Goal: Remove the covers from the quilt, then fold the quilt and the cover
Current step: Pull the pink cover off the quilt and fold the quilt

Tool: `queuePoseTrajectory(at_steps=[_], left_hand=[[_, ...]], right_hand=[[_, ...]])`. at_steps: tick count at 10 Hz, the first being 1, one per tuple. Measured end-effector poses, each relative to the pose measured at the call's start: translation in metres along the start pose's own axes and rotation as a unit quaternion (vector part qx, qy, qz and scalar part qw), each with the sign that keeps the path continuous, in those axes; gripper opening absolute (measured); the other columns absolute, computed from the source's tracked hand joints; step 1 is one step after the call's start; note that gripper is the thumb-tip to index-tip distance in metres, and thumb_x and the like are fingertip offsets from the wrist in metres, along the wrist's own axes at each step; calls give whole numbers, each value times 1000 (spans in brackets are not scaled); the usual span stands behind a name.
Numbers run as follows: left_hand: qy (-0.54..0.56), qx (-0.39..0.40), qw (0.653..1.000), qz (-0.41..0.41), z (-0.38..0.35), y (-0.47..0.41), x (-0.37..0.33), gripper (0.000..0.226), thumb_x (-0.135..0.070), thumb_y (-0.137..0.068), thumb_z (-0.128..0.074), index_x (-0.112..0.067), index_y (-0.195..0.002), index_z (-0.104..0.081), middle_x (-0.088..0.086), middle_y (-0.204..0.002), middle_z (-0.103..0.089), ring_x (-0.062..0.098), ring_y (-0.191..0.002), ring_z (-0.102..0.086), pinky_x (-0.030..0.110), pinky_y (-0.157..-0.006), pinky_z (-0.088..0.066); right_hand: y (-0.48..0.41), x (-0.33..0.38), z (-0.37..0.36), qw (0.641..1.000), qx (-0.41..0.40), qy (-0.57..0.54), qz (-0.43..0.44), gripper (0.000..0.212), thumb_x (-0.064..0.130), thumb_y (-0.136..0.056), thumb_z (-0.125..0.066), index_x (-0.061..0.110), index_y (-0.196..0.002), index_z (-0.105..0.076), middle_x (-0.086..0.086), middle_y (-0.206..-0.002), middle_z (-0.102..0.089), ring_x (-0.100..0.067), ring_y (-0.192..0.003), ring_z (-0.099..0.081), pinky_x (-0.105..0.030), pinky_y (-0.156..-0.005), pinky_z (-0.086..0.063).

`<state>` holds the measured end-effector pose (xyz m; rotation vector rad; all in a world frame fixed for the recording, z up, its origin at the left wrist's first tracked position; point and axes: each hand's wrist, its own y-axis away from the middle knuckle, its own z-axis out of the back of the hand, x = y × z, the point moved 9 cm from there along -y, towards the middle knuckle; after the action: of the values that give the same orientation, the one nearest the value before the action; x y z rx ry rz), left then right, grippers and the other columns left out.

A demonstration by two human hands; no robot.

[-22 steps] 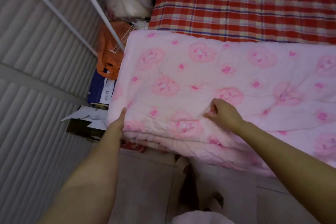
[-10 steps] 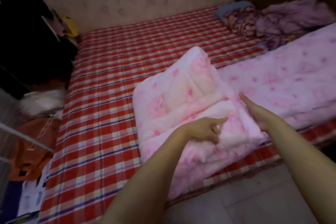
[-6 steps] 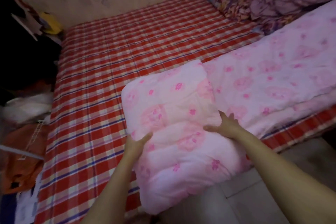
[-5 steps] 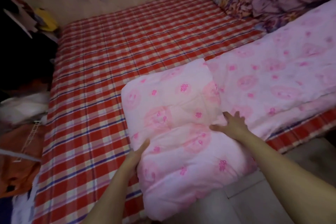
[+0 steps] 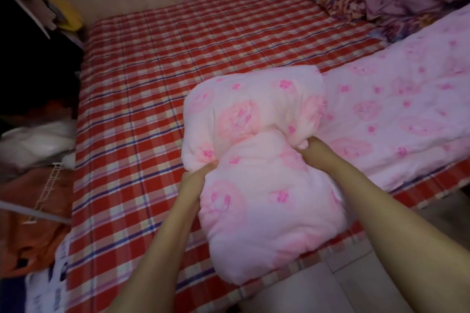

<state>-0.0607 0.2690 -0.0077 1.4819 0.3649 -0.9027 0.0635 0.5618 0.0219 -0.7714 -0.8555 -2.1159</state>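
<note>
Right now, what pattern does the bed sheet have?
Red, white and blue plaid bed sheet, clearest in the head view.

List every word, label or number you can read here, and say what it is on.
None can be read.
White item, lower left: dark marks, too blurred to read.
Quilt: only pink flower prints, no words.
</note>
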Motion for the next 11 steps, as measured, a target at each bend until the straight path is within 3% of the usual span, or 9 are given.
queuePoseTrajectory(at_steps=[1, 2, 3, 4, 5, 6, 7, 9, 11], left_hand=[[17, -14, 998, -62, 65, 43, -49, 16, -24, -81, -72, -12, -84, -61, 6, -82, -61, 22, -79, -61, 30, -67, -50], [20, -79, 990, -114, 126, 71, -76, 23, -28, -88, -64, -13, -104, -58, 12, -96, -62, 25, -85, -58, 29, -69, -45], [32, -142, 983, -113, 243, 72, -97, 55, -27, -92, -58, 2, -136, -42, 21, -140, -45, 33, -125, -46, 38, -93, -39], [-37, -235, 971, -37, 323, 83, -57, 64, -32, -91, -60, 6, -137, -39, 23, -142, -42, 35, -130, -42, 38, -101, -36], [-126, -260, 957, -40, 342, 87, -12, 86, -58, -79, -64, 7, -133, -44, 23, -130, -53, 32, -113, -56, 36, -92, -45], [-229, -165, 959, -28, 303, 71, 23, 121, -81, -58, -61, -2, -144, -30, 21, -144, -41, 32, -124, -47, 39, -103, -39], [-396, -98, 912, -43, 219, 52, 47, 128, -77, -62, -62, -20, -151, 10, 18, -157, 10, 38, -144, 0, 55, -114, -8], [-433, -99, 885, -141, 179, 49, 22, 110, -74, -74, -53, -32, -148, 16, 14, -155, 22, 39, -143, 13, 59, -112, 2], [-422, -142, 833, -328, 114, 73, -38, 88, -84, -76, -16, -41, -144, 19, 1, -154, 29, 27, -141, 26, 54, -110, 14]], right_hand=[[1, 108, -29, 996, 11, 38, 81, 84, 66, -64, -39, 19, -132, -53, -8, -136, -53, -23, -123, -51, -26, -96, -39], [4, 155, -61, 993, 56, 21, 105, 72, 59, -72, -46, 18, -131, -53, -7, -135, -54, -22, -123, -50, -26, -98, -39], [28, 227, -151, 978, 122, -78, 151, 46, 29, -87, -63, 13, -129, -54, -6, -130, -57, -17, -121, -51, -22, -98, -38], [41, 223, -192, 968, 181, -129, 116, 58, 30, -77, -73, 13, -128, -53, -1, -123, -58, -16, -116, -54, -26, -97, -42], [63, 163, -242, 972, 215, -80, -38, 69, 49, -74, -71, 7, -124, -50, -2, -106, -58, -21, -92, -60, -24, -69, -46], [73, 115, -260, 962, 261, 27, -72, 94, 72, -67, -65, 7, -132, -48, -1, -113, -57, -23, -103, -59, -26, -79, -45], [110, 101, -291, 925, 340, 167, -14, 86, 70, -72, -61, 21, -140, -42, 0, -136, -48, -23, -127, -46, -27, -100, -36], [111, 126, -255, 970, 240, -31, -7, 35, 33, -84, -68, 13, -112, -64, -5, -109, -67, -11, -83, -61, -12, -63, -44], [101, 142, -144, 966, 179, -183, -21, 21, 23, -85, -66, 7, -98, -70, 4, -74, -73, -8, -65, -68, -17, -58, -48]])
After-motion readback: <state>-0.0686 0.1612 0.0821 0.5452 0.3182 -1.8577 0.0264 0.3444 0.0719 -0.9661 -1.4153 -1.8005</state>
